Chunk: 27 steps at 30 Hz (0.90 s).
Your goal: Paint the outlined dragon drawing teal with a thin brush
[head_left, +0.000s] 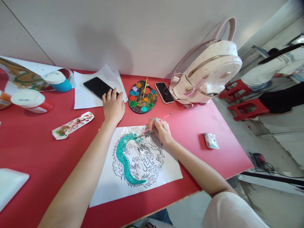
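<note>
My right hand [161, 129] grips a thin pink paintbrush [166, 117], its bristles at the drawing. On the paper [102, 186] is a round line drawing of a dragon [147, 152]; a long curved part of its body is painted teal. My left hand [113, 106] lies flat, fingers spread, with fingertips at the lower end of a black phone [96, 87] on white sheets [80, 99]. Between and beyond my hands sits a dark paint palette [140, 95] with several colours and a yellow brush [145, 87] resting across it.
A second phone [164, 92] lies by a pale pink backpack [209, 69] against the wall. At left are paint jars [32, 100], [58, 81] and a stained tissue strip [72, 125]. A small packet [211, 140] sits near the right table edge. People sit on red stools [247, 107] beyond.
</note>
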Available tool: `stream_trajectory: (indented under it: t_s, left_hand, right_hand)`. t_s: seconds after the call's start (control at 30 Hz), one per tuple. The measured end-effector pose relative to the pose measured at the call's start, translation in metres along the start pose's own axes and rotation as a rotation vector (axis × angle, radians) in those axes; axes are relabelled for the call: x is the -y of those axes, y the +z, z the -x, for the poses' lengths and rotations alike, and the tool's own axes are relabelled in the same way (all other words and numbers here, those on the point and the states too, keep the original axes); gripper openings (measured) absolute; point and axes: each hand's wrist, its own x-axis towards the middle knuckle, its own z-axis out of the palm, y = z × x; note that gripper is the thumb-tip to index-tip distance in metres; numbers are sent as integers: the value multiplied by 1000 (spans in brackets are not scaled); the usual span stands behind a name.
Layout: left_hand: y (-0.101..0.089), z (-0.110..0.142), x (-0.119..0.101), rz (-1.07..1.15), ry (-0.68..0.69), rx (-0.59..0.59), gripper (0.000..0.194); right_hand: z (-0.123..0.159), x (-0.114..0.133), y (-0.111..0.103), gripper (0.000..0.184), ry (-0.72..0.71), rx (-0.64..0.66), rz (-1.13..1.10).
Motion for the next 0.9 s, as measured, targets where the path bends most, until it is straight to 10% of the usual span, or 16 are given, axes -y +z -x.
stream_trajectory:
  t_s: [0.9]
  left_hand:
    - [-4,1,-3,2,-2,6,57]
  right_hand:
    - [0,3,1,80,28,-48,-1]
